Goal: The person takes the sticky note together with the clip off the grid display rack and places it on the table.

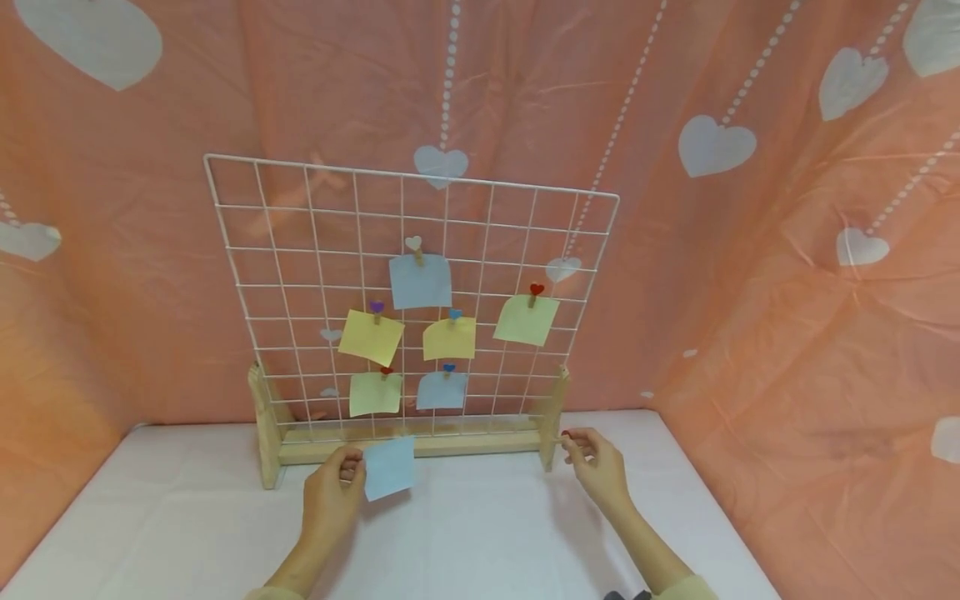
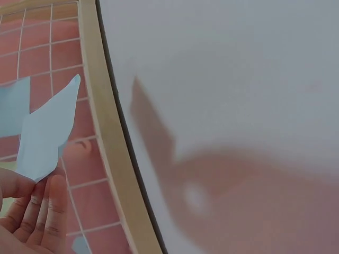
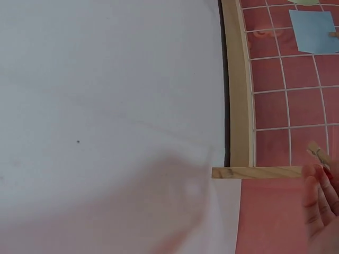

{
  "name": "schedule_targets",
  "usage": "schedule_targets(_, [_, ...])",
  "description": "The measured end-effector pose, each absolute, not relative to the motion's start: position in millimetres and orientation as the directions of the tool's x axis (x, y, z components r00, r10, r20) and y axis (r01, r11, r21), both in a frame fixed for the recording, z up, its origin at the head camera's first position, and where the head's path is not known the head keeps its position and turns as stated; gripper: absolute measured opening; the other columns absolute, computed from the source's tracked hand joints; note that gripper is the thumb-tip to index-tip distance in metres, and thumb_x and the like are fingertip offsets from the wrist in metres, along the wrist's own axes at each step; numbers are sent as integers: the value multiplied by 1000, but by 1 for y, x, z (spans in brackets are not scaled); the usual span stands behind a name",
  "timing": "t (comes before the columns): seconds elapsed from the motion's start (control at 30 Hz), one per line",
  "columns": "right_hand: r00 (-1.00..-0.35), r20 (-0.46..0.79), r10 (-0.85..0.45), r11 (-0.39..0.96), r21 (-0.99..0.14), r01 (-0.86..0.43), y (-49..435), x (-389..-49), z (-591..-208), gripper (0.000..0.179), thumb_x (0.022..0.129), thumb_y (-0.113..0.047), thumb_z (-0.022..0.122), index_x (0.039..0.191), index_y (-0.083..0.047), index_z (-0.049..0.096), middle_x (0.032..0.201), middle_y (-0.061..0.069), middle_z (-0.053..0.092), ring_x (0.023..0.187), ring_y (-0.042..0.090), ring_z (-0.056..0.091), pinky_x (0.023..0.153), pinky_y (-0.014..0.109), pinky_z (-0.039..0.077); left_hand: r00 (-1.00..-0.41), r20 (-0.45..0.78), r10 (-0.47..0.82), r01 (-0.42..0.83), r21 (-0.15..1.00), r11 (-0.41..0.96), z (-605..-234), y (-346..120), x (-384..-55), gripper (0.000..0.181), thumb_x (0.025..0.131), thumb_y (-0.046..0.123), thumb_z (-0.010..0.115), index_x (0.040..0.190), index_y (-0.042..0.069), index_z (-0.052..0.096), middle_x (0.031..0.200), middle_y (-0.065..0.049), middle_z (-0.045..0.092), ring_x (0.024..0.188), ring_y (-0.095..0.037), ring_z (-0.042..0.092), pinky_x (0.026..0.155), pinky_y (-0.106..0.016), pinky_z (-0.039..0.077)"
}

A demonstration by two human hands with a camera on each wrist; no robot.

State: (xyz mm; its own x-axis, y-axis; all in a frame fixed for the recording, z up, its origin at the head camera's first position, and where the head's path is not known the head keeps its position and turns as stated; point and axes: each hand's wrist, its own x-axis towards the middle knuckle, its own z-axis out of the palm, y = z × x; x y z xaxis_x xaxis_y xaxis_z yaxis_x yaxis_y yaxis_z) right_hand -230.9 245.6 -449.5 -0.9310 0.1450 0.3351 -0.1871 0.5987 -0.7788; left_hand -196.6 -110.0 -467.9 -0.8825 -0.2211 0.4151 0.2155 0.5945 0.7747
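My left hand (image 1: 335,486) pinches a light blue sticky note (image 1: 390,468) by its left edge, in front of the grid stand's wooden base. In the left wrist view the note (image 2: 47,135) curls upward from between thumb and fingers. Beside the stand's right foot, my right hand (image 1: 597,468) pinches a small wooden clothespin (image 3: 318,153) with a red heart on it. The white wire grid (image 1: 311,250) bears several clipped notes: a blue note (image 1: 420,283) on top, yellow notes (image 1: 371,338) in the middle, and a green note (image 1: 525,321) at the right.
The wooden base (image 1: 480,442) runs along the grid's bottom, with upright feet (image 1: 264,433) at both ends. A white cloth covers the table (image 1: 480,533). Behind hangs a pink curtain (image 1: 337,83) with white hearts. A dark object (image 1: 628,595) shows at the bottom edge near the right sleeve.
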Motion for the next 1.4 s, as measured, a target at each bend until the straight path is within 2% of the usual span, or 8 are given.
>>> schedule_targets(0.37, [-949,280,147,611,-780,-136,256,-221,-464,15,91,-9,63,102,0,67,90,14,72,67,16,67,57,20,50,-875,417,-247,183,756,628,-477,-128,-189,10,83,-6,62,92,-4,66,77,-8,67,66,-14,61,59,-20,50])
schedule_targets(0.67, [-955,238,175,606,-791,-85,269,-206,-482,20,91,-13,63,104,2,66,90,15,72,66,9,65,61,19,51,-902,334,-274,82,756,649,-485,-146,-179,10,84,-2,61,93,-3,66,79,-8,67,67,-14,61,59,-21,49])
schedule_targets(0.97, [-966,131,223,572,-820,21,275,-195,-500,23,92,-17,63,107,0,65,91,11,70,69,12,65,54,21,49,-881,357,-310,62,736,674,-494,-160,-172,9,84,-3,63,91,-2,66,78,-7,68,63,-2,56,59,-25,47])
schedule_targets(1.17, [-968,86,236,573,-817,67,277,-192,-509,28,93,-22,63,108,1,64,84,8,69,64,8,60,51,21,46,-876,347,-335,27,728,685,-501,-168,-169,10,83,-2,62,93,-3,66,79,-10,68,62,-6,58,57,-26,46])
schedule_targets(1.4, [-962,55,267,547,-831,104,279,-191,-515,29,92,-23,64,108,0,65,81,6,70,62,7,60,49,22,49,-881,293,-371,-37,739,672,-507,-180,-167,17,83,-2,58,98,-10,61,82,-20,68,63,-24,65,55,-31,46])
